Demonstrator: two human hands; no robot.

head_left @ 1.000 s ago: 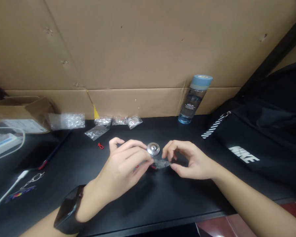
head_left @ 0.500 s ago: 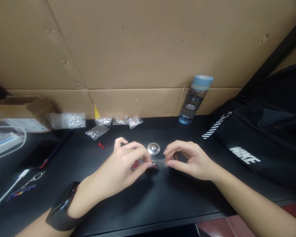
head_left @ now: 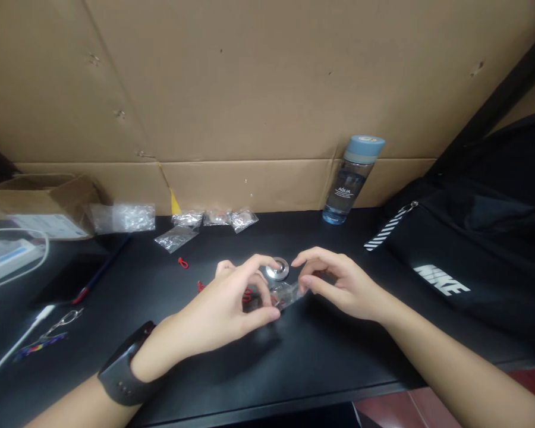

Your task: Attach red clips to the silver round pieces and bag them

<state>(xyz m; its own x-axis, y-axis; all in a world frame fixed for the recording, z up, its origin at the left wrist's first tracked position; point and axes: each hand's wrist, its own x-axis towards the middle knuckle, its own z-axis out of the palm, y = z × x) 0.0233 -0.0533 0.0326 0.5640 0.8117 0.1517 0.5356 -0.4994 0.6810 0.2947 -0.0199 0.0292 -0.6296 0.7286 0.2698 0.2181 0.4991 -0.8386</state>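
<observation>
- The left hand (head_left: 225, 309) pinches one end of a small clear plastic bag (head_left: 285, 294) between thumb and fingers, low over the black table (head_left: 294, 356).
- The right hand (head_left: 339, 285) grips the bag's other end with its fingertips.
- A round silver metal disc (head_left: 277, 268) lies on the table just behind the bag.
- A small red loop (head_left: 183, 262) lies to the left.
- A blue water bottle (head_left: 350, 178) stands at the cardboard wall (head_left: 249, 89).

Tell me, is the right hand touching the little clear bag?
Touching. The head view shows the right hand pinching one end of the little clear bag; the left hand pinches the other end.
</observation>
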